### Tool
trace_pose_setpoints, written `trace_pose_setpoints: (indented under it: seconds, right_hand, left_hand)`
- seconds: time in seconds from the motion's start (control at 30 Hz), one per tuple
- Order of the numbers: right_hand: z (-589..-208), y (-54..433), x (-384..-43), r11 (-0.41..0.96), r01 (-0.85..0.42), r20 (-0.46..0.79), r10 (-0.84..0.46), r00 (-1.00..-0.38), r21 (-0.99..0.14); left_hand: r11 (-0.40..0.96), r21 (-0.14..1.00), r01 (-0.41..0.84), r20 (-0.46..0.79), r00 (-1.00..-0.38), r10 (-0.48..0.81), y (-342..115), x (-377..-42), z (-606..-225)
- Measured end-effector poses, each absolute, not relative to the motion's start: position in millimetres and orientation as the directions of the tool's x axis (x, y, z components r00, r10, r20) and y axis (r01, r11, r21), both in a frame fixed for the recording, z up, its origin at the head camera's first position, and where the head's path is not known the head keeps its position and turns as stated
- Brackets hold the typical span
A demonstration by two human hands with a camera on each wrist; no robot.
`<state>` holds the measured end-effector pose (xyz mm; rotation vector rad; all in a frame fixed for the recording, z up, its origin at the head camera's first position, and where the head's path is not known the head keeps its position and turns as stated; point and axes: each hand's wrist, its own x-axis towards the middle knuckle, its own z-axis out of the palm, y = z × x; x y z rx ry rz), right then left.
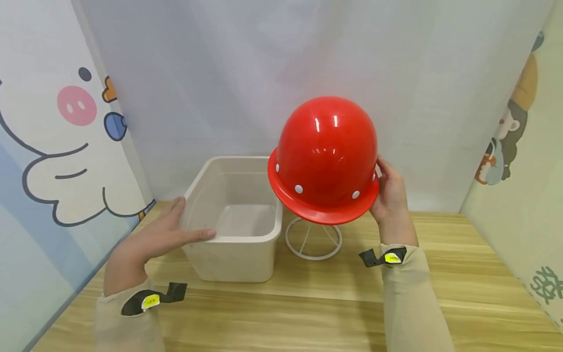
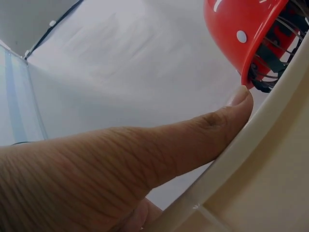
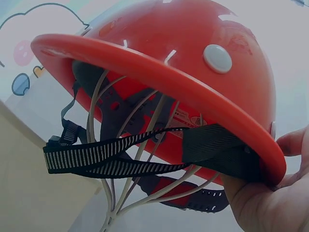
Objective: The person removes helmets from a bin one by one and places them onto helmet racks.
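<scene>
A glossy red hard hat [image 1: 327,151] sits high over a white wire stand [image 1: 313,258], whose round base shows below it on the table. My right hand [image 1: 391,195] grips the hat's brim at its right side, thumb and fingers on either side of the edge. In the right wrist view, the stand's white wires [image 3: 154,125] rise into the hat, past a dark chin strap [image 3: 111,152]. My left hand [image 1: 164,232] lies against the near left corner of a beige plastic bin [image 1: 230,259], its thumb straight along the front rim and its fingers at the left side.
The bin stands left of the wire stand on a wood-grain table [image 1: 316,313]. A pale curtain [image 1: 211,73] hangs behind. Cartoon-printed panels rise at the left [image 1: 39,146] and right [image 1: 519,205] edges.
</scene>
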<state>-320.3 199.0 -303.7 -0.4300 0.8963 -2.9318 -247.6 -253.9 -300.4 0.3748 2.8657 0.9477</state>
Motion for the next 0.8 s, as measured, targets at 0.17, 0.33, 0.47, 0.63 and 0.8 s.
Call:
trace_pose_setpoints:
  seconds: [0.17, 0.33, 0.47, 0.63, 0.8]
  right_hand:
    - [-306, 201, -319, -0.814, -0.063, 0.256, -0.108, -0.961, -0.578]
    - [-309, 203, -319, -0.799, -0.077, 0.256, -0.098, -0.962, -0.596]
    - [-312, 207, -319, -0.792, -0.076, 0.252, -0.100, -0.963, -0.605]
    - [-316, 218, -318, -0.741, -0.065, 0.216, -0.110, -0.970, -0.669]
    - [-328, 230, -309, -0.575, -0.038, 0.131, -0.121, -0.984, -0.817]
  left_hand:
    - [0.782, 0.589, 0.203, -0.017, -0.964, 0.264, -253, -250, -302]
    - [0.789, 0.573, 0.219, 0.000, -0.964, 0.268, -252, -251, -303]
    - [0.798, 0.563, 0.215, -0.006, -0.964, 0.264, -251, -252, -303]
    - [0.788, 0.570, 0.232, 0.020, -0.963, 0.269, -250, -255, -305]
    - [0.780, 0.565, 0.269, 0.070, -0.957, 0.280, -251, -255, -308]
